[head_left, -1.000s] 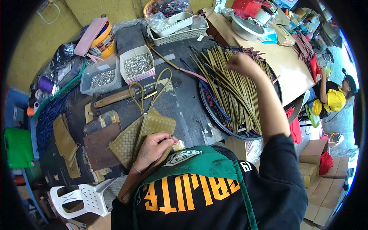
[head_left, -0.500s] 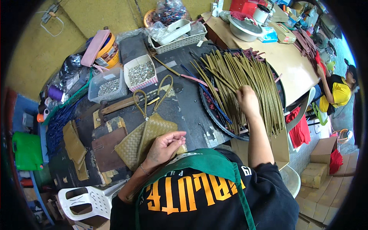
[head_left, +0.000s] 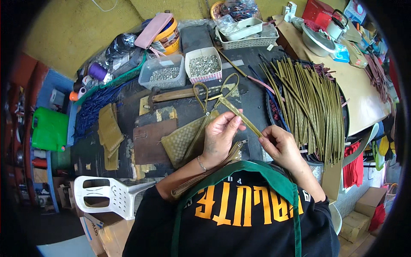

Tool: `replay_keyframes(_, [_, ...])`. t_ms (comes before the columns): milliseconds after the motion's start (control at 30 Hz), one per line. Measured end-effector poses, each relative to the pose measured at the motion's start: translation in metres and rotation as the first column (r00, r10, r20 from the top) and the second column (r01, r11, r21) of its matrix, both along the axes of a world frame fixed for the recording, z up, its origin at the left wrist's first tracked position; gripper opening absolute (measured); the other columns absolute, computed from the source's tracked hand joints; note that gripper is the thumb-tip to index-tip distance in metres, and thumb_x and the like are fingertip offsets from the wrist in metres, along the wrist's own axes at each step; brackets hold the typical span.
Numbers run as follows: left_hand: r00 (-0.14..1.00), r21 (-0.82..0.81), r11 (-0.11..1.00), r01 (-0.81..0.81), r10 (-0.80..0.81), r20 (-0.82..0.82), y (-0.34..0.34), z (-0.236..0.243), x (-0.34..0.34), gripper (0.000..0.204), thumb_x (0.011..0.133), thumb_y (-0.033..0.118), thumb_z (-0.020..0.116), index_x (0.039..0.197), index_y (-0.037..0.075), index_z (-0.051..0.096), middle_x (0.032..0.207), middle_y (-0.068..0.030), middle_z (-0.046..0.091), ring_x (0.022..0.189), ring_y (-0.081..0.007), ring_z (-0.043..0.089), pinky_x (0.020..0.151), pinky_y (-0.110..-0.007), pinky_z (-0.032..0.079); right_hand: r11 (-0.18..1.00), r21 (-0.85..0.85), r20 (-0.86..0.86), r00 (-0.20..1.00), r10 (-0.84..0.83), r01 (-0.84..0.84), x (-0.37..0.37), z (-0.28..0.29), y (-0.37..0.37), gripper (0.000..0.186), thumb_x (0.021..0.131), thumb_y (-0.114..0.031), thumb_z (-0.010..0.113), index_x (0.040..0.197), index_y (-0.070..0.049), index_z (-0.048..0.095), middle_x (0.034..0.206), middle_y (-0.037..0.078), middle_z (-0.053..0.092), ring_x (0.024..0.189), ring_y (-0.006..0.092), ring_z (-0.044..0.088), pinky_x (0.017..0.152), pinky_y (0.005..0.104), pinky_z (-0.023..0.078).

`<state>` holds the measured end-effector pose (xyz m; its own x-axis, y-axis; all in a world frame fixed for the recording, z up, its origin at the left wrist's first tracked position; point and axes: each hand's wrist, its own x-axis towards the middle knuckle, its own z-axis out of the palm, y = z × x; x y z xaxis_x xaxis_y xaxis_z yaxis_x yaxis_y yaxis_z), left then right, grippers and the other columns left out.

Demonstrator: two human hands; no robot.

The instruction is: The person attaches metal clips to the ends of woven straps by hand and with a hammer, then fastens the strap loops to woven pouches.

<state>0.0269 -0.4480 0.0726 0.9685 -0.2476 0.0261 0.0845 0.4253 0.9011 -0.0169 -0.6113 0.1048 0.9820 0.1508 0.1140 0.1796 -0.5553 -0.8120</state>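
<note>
An olive-green strap slants in front of me, held in both hands. My left hand pinches it near the middle between thumb and fingers. At its lower end, my right hand grips it with thumb and fingertips. Under my left forearm, a zippered olive-brown pouch lies against my apron. Just beyond that forearm are woven olive pouches with looped wrist straps, partly hidden by my left hand. Many similar straps are heaped on a round dark tray to the right.
A hammer lies beyond the pouches, before two tubs of small metal pieces. Brown leather panels and olive pieces lie left. A white plastic chair stands at the table's near edge.
My right hand has left the strap heap and come to my left hand, and a strap is now held between them. The view has swung left.
</note>
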Motion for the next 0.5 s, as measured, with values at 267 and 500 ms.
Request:
replay_keyframes(267, [1.000, -0.001, 1.000, -0.001, 0.001, 0.013, 0.000, -0.004, 0.000, 0.020, 0.081, 0.008, 0.049, 0.099, 0.000, 0.051, 0.082, -0.0035, 0.056, 0.069, -0.0081, 0.053, 0.061, -0.019, 0.040, 1.000, -0.015, 0.014, 1.000, -0.001, 0.002, -0.006, -0.003, 0.001, 0.013, 0.071, -0.010, 0.057, 0.073, 0.000, 0.050, 0.063, 0.012, 0.051, 0.058, 0.0269, 0.053, 0.052, 0.0323, 0.041])
replay_keyframes(500, [1.000, -0.020, 1.000, -0.017, 0.017, 0.008, -0.001, -0.005, -0.005, 0.016, 0.080, 0.006, 0.049, 0.095, 0.000, 0.051, 0.089, -0.0053, 0.055, 0.068, -0.0088, 0.053, 0.061, -0.019, 0.040, 0.997, 0.072, -0.061, 0.998, 0.012, -0.007, -0.015, -0.009, -0.002, 0.014, 0.070, -0.010, 0.059, 0.075, 0.000, 0.051, 0.057, 0.007, 0.048, 0.051, 0.0155, 0.048, 0.048, 0.0265, 0.038])
